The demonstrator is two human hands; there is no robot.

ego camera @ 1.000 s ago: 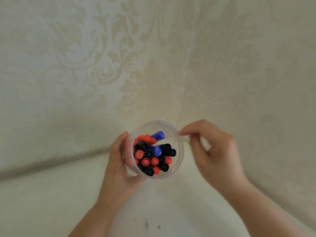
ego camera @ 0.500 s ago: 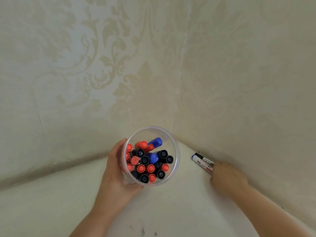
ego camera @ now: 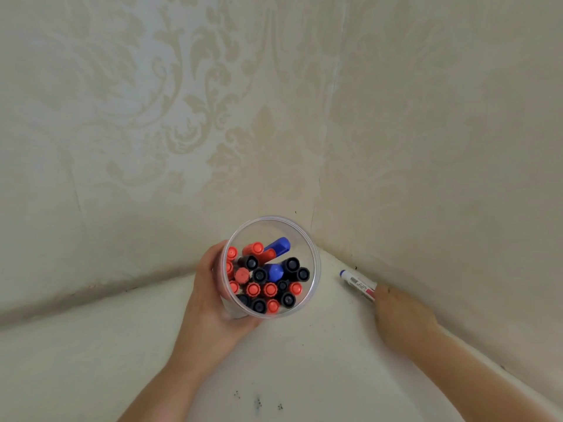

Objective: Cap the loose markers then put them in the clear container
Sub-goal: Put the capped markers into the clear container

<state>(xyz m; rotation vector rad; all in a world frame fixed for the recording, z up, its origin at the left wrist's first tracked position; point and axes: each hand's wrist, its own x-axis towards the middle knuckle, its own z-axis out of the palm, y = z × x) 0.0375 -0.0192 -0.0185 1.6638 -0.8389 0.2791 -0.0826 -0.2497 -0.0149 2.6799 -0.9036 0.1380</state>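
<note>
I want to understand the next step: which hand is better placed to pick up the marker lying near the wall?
The right hand: it already touches the loose marker. The left hand holds the clear container.

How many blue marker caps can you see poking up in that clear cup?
2. One blue cap leans near the far rim of the clear cup; another blue cap stands near its middle, among red and black ones. More could be hidden beneath.

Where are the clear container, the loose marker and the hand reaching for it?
Container [ego camera: 316, 260]: head view, right side of its rim.
Marker [ego camera: 357, 282]: head view, middle of its white barrel.
Right hand [ego camera: 402, 315]: head view, back of the hand.
</note>
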